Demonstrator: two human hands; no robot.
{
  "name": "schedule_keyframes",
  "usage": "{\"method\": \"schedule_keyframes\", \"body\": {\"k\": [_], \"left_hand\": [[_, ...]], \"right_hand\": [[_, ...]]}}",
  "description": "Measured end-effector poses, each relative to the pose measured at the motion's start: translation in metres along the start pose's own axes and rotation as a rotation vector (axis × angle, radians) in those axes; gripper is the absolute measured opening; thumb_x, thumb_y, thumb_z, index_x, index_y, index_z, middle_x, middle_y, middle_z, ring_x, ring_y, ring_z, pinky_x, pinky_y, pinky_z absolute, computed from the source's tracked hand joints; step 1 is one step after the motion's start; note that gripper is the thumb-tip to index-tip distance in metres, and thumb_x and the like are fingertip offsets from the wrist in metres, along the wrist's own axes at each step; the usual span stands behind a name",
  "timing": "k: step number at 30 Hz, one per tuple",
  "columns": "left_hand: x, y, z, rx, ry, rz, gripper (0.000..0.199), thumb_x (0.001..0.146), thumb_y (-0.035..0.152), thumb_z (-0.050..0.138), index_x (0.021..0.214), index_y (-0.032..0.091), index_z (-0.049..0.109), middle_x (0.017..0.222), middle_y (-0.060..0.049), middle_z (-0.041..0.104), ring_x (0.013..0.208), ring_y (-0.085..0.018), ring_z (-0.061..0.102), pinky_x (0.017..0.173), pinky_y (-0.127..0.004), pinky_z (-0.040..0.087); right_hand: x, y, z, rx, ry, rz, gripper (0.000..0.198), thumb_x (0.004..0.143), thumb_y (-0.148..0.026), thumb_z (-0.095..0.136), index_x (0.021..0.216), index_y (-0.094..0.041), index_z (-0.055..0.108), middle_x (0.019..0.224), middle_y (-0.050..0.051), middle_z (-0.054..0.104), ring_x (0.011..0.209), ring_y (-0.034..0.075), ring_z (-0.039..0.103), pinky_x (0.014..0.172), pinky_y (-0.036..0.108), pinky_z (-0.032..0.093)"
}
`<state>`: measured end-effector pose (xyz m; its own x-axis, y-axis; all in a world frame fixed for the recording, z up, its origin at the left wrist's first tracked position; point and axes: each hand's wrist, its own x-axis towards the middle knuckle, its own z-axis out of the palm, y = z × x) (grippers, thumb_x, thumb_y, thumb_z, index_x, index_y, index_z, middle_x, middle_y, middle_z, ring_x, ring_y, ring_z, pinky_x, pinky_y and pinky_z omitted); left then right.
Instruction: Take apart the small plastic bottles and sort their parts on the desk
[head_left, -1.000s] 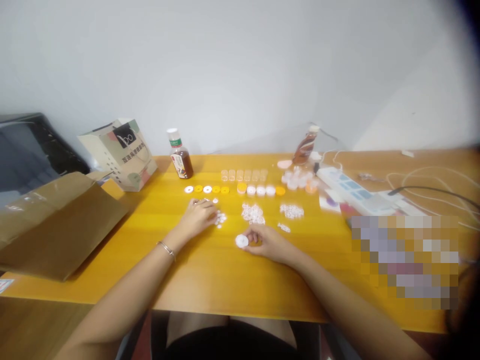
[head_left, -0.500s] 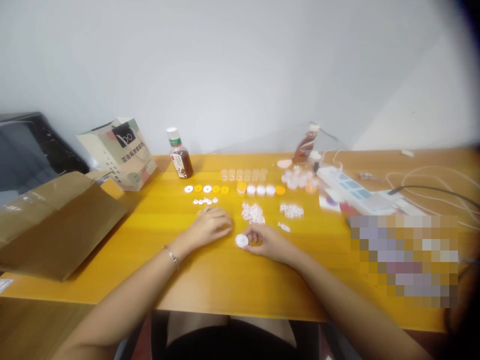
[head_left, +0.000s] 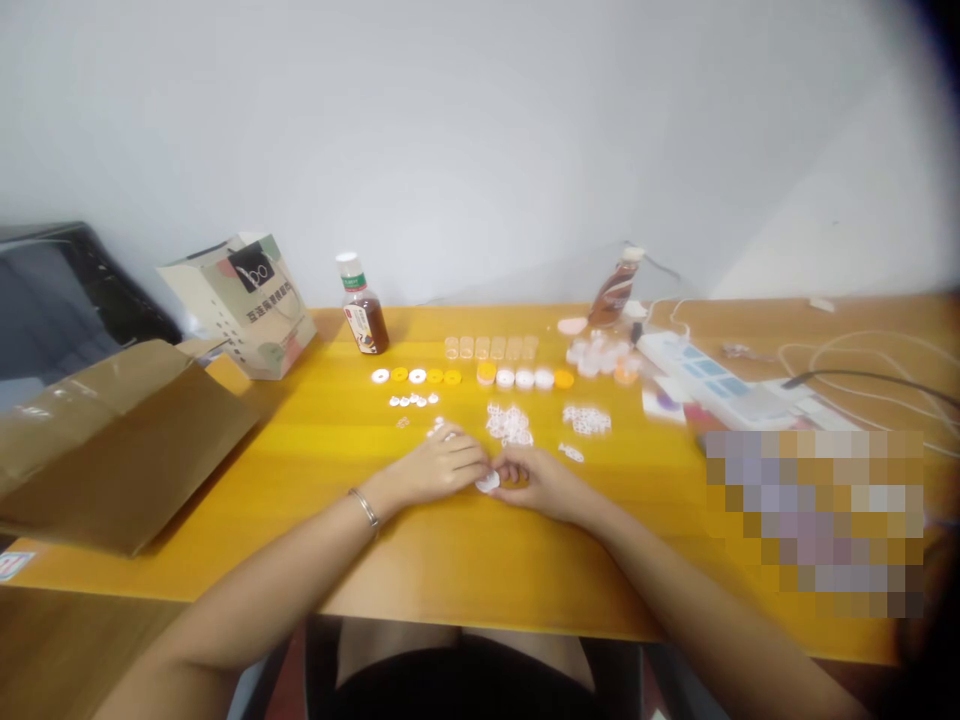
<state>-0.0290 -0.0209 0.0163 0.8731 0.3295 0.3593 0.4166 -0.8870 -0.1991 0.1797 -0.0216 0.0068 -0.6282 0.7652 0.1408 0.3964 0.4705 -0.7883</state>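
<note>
A small white round cap (head_left: 487, 483) is pinched at its right edge by my right hand (head_left: 541, 482), low over the table's middle. My left hand (head_left: 442, 466) comes in from the other side, its closed fingertips at the cap's upper left edge; whether they hold a small part is hidden. Just beyond my left hand lie small white pieces (head_left: 436, 428), partly covered by it. A heap of white ring-like pieces (head_left: 508, 424) lies behind the cap, with a second heap (head_left: 587, 419) to its right. Farther back runs a row of white and yellow caps (head_left: 417, 377).
Clear little cups (head_left: 483, 348) stand in line at the back, beside a pile of translucent pieces (head_left: 600, 354). Two brown drink bottles (head_left: 365, 318) stand near the wall. A paper bag (head_left: 259, 310) and cardboard box (head_left: 127, 450) are left; a power strip (head_left: 697, 375) with cables lies right.
My left hand has moved right, from over the small white pieces to the cap, uncovering some of them. My right hand keeps hold of the cap, which is now partly covered by fingers.
</note>
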Motion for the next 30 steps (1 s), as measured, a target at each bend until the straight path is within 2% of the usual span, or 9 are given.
{"method": "schedule_keyframes", "body": {"k": [6,11,18,25,30], "left_hand": [[-0.0023,0.0004,0.0003,0.132,0.007,0.127,0.019,0.090,0.013,0.039,0.091,0.014,0.057,0.097,-0.007,0.063,0.090,-0.015,0.054,0.080,-0.031,0.038],[-0.0023,-0.0008,0.0024,0.117,0.017,0.129,0.017,0.090,0.013,0.040,0.092,0.015,0.057,0.096,-0.008,0.063,0.092,-0.016,0.054,0.080,-0.032,0.038],[0.0014,0.0003,0.0053,-0.089,0.029,-0.022,0.018,0.091,0.022,0.040,0.090,0.016,0.057,0.088,-0.004,0.064,0.086,-0.014,0.054,0.079,-0.031,0.034],[0.0019,0.0014,0.0045,-0.237,0.005,-0.097,0.019,0.090,0.024,0.040,0.092,0.017,0.058,0.090,-0.005,0.065,0.088,-0.014,0.054,0.082,-0.031,0.032],[0.0039,0.0063,0.0017,-0.522,0.071,-0.307,0.015,0.086,0.027,0.048,0.085,0.018,0.060,0.084,-0.002,0.065,0.080,-0.013,0.056,0.081,-0.030,0.036]], "right_hand": [[-0.0006,-0.0035,-0.0018,0.013,0.010,0.011,0.011,0.068,-0.025,0.061,0.070,-0.018,0.053,0.062,-0.003,0.048,0.057,0.010,0.044,0.054,0.022,0.038],[-0.0009,-0.0049,-0.0019,0.029,0.010,0.022,0.012,0.069,-0.026,0.061,0.070,-0.018,0.053,0.060,-0.003,0.047,0.056,0.010,0.043,0.052,0.022,0.037],[-0.0007,-0.0028,-0.0014,0.007,0.007,0.025,0.012,0.069,-0.028,0.061,0.072,-0.018,0.055,0.062,-0.003,0.048,0.057,0.010,0.044,0.053,0.022,0.038],[-0.0005,0.0006,-0.0013,-0.006,0.002,0.020,0.012,0.069,-0.026,0.061,0.074,-0.017,0.055,0.063,-0.003,0.050,0.059,0.010,0.046,0.055,0.022,0.039],[0.0000,-0.0016,-0.0013,0.010,0.003,0.023,0.011,0.069,-0.026,0.062,0.073,-0.017,0.057,0.062,-0.003,0.049,0.057,0.010,0.045,0.053,0.021,0.037]]}}
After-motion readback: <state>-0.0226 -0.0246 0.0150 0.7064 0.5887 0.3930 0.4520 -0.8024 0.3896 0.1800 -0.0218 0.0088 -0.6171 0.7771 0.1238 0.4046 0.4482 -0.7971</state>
